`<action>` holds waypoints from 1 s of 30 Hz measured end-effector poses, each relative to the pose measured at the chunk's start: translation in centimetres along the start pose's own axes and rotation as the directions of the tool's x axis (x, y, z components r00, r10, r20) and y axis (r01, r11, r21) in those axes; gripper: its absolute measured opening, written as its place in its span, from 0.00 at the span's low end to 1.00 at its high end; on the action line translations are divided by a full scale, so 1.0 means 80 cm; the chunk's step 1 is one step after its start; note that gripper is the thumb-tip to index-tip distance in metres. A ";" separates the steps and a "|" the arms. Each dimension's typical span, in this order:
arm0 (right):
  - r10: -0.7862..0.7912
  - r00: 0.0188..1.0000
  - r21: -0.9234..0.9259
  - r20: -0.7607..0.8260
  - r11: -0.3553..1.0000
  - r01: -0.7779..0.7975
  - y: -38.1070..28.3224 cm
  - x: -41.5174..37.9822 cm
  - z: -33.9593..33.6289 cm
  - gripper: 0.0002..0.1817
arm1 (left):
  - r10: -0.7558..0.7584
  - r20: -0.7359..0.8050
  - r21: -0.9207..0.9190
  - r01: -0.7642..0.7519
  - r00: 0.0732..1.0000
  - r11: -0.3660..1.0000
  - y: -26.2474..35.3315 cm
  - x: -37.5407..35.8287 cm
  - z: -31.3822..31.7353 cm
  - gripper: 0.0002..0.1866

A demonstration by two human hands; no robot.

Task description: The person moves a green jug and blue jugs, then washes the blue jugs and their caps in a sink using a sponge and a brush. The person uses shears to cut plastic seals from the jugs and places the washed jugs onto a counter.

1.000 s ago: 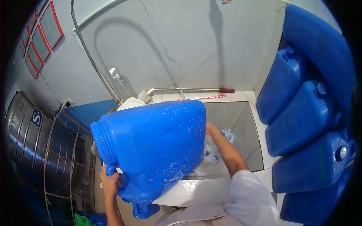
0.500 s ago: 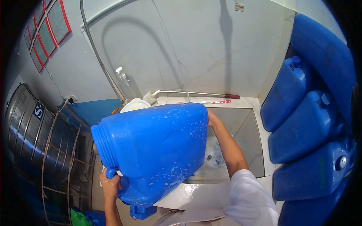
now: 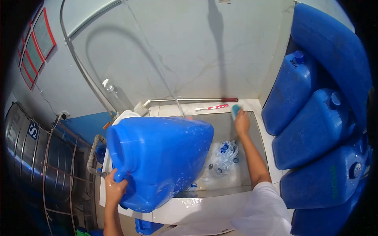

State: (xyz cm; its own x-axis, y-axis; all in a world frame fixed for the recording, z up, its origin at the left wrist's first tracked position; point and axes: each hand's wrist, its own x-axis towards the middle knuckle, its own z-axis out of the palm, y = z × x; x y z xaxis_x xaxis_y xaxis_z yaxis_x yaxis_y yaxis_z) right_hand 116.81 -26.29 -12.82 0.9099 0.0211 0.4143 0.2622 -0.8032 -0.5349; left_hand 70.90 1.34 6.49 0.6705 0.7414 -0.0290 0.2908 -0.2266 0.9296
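A large blue water container [image 3: 165, 153] lies tilted on its side across the left part of the sink [image 3: 255, 149], its wide open mouth facing left. My left hand [image 3: 114, 187] is closed round the handle near that mouth. Above the sink's back right corner, my right hand [image 3: 242, 125] grips a teal and white sponge [image 3: 235, 111], apart from the container. Patches of suds cling to the container's lower side. Clear plastic pieces with some blue parts [image 3: 226, 151] lie in the sink bottom, beside foamy water.
On the back ledge lie a red and white brush [image 3: 212, 107] and a long-handled brush [image 3: 193, 100]. A pump bottle [image 3: 112, 90] stands at the back left. Several blue containers [image 3: 309, 131] line the right side. A steel tank [image 3: 37, 145] stands left, behind a metal rack.
My right hand has come away from the container's far end to the sink's back right, with the sponge now visible. The container has turned, showing more of its mouth; my left hand keeps the handle.
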 end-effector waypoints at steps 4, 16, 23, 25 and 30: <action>-0.186 0.980 -0.397 -0.073 0.907 0.143 0.056 0.074 -0.001 0.24 | 0.071 0.201 0.153 -0.102 0.977 0.983 -0.015 0.041 0.091 0.21; -0.432 0.437 0.523 0.788 0.846 -0.107 -0.295 0.020 0.020 0.09 | -0.303 0.374 -0.322 0.429 0.877 0.844 -0.103 0.103 0.238 0.14; -0.220 0.318 0.343 0.922 0.845 -0.410 -0.314 0.026 0.017 0.08 | -0.355 0.345 -0.497 0.490 0.869 0.716 -0.117 0.136 0.238 0.13; -0.210 0.268 0.322 0.940 0.806 -0.497 -0.317 0.027 0.012 0.10 | -0.340 0.347 -0.485 0.477 0.874 0.732 -0.113 0.138 0.239 0.13; -0.265 0.233 0.345 0.936 0.823 -0.452 -0.325 0.030 0.000 0.09 | -0.234 0.448 -0.104 0.310 0.863 0.945 -0.091 0.153 0.233 0.14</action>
State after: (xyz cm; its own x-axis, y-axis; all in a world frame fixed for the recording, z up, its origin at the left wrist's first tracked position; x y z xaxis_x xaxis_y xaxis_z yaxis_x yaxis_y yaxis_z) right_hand 112.21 -5.39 2.09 0.4438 0.7745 -0.4507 -0.0841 -0.4647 -0.8815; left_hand 89.76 0.29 -7.48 0.8166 0.4092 -0.4070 0.4116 0.0815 0.9077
